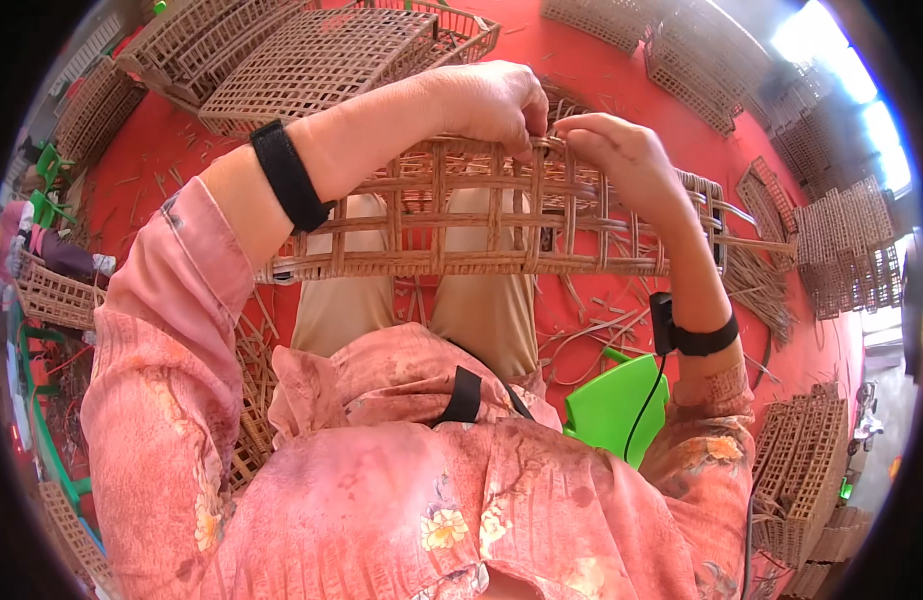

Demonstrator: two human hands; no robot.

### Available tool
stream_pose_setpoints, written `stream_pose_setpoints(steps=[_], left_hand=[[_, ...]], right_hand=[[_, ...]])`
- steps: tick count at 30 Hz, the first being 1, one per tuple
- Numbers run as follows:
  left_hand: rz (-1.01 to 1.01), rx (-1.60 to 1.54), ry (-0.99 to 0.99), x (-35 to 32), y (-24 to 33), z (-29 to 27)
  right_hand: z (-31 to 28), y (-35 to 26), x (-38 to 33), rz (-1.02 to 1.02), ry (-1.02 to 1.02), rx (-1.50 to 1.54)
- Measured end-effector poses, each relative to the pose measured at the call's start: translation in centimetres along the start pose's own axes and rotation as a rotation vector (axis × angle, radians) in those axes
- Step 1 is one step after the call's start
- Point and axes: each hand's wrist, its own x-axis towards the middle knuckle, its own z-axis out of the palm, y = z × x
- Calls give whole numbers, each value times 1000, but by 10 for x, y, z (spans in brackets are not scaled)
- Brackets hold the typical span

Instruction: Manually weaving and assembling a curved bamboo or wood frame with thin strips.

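Note:
A half-woven rattan basket (462, 225) with an open lattice lies across my knees. My left hand (487, 100) grips the basket's far rim from above, fingers curled over the edge. My right hand (622, 160) sits just to its right on the same rim, pinching a thin rattan strand (557, 140) between fingertips. Both wrists wear black bands. Loose strands (752, 235) stick out from the basket's right end.
Finished woven baskets are stacked at the far left (312, 50), far right (842, 240) and near right (802, 470) on the red floor. Rattan scraps (592, 320) litter the floor. A green plastic stool (612, 400) is under me.

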Motion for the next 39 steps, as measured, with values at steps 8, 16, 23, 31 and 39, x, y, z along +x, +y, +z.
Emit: stream_pose_setpoints(steps=[8,16,23,31,39], left_hand=[[3,136,-58,-3,17,-3],[46,237,-12,6,45,10],[121,508,-5,26,60,29],[227,571,97,28,59,35],[233,542,136,31,58,43]], right_hand=[[-49,30,-42,11,94,-216],[-94,89,-84,330,805,189],[-104,140,-124,900,601,-269],[-100,169,-127,630,838,1049],[-122,176,-116,-53,583,1866]])
